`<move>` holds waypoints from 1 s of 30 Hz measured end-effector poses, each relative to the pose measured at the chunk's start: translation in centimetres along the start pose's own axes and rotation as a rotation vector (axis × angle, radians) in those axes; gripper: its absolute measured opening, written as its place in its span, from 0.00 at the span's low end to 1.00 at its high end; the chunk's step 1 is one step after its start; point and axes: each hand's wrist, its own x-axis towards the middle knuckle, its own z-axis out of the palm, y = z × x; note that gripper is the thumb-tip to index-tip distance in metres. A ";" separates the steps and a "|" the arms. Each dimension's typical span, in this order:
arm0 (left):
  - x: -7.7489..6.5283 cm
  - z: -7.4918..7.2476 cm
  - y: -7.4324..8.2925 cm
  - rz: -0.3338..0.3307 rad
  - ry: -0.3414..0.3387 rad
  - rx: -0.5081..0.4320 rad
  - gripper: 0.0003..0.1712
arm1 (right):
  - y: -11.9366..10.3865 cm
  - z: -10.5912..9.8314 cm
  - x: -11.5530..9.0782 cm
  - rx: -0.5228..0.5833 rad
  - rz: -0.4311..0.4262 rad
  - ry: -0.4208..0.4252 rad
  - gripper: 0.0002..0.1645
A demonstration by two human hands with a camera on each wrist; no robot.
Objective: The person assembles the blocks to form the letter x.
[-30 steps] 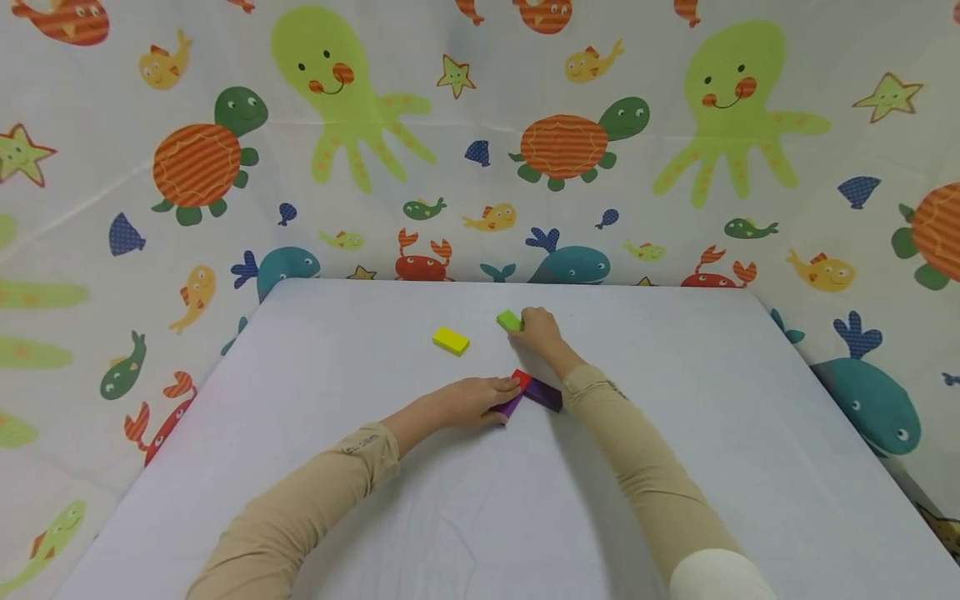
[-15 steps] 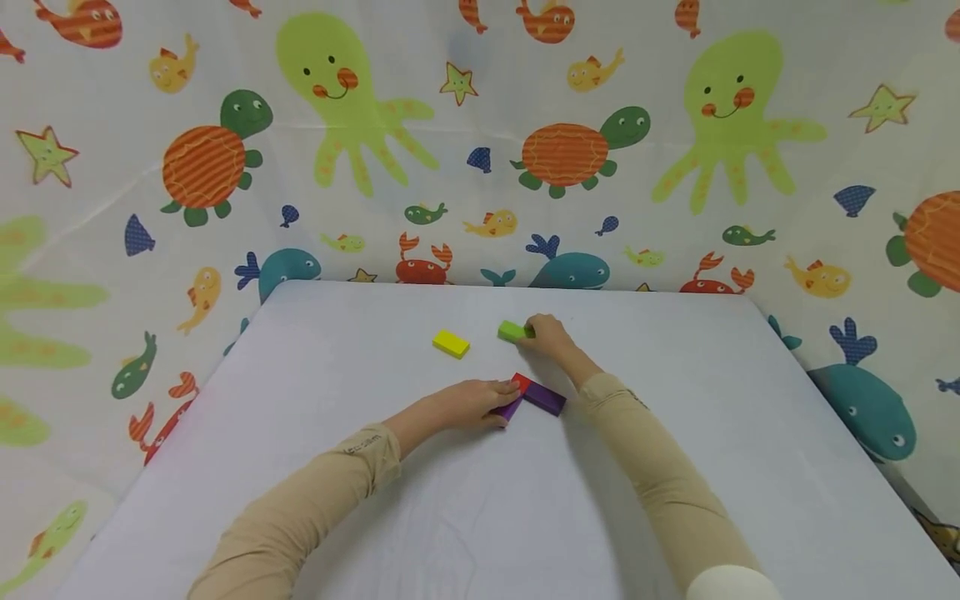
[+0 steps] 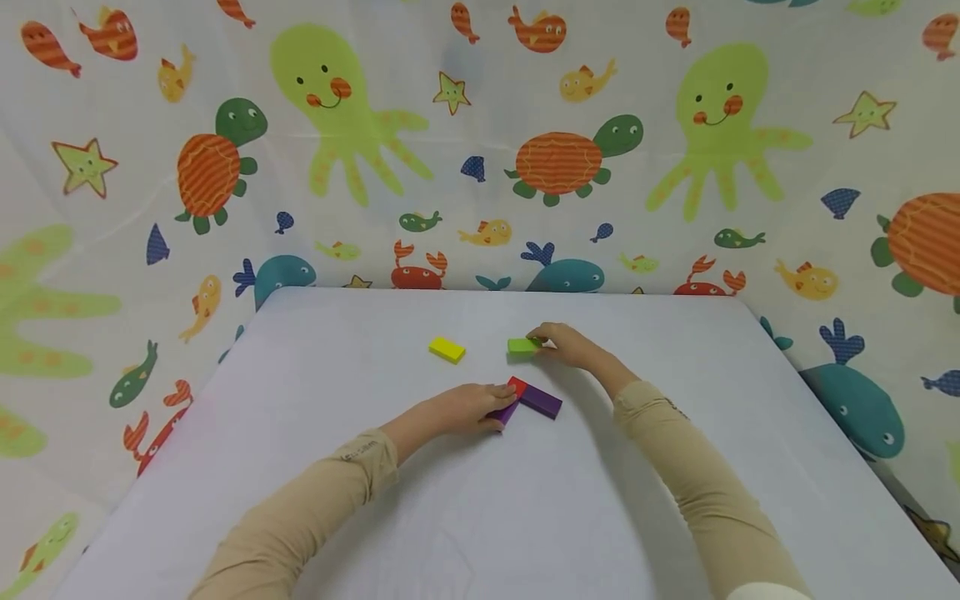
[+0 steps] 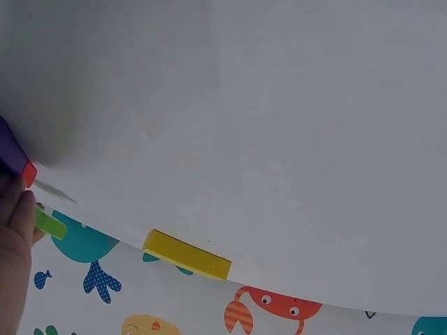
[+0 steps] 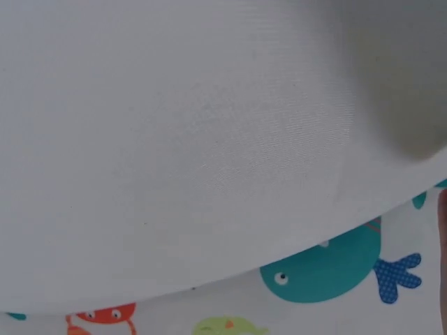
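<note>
In the head view my left hand [image 3: 465, 408] grips a purple block [image 3: 506, 413] at the middle of the table, thumb on the near side and fingers by a red block [image 3: 517, 386]. A darker purple block [image 3: 541, 402] meets these at an angle, extending to the right. Farther back, my right hand [image 3: 572, 345] pinches the right end of a light green block [image 3: 521, 347] between thumb and fingers. The left wrist view shows the purple [image 4: 10, 148], red [image 4: 29, 173] and green [image 4: 51, 223] blocks near the fingers. Only a sliver of hand appears in the right wrist view.
A yellow block [image 3: 447, 350] lies back left of the green one, apart from the rest. All stand on a white-covered table [image 3: 337, 358]. A cloth printed with sea animals [image 3: 480, 92] hangs behind the table and along its sides.
My right hand has drawn the green block slightly nearer and to the right, turning it more straight across. My left hand stays on the purple and red blocks. The head view has shifted a little.
</note>
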 end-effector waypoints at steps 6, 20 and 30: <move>0.5 -0.3 -0.3 0.017 0.002 -0.004 0.35 | 0.6 -0.5 -0.4 -0.016 -0.049 0.005 0.18; 1.5 0.0 -0.7 -0.001 0.012 0.000 0.35 | 1.5 -0.3 -1.2 -0.083 -0.030 -0.099 0.18; 1.5 0.1 -0.7 0.007 0.019 -0.002 0.35 | 1.8 0.0 -1.7 -0.247 -0.177 -0.074 0.17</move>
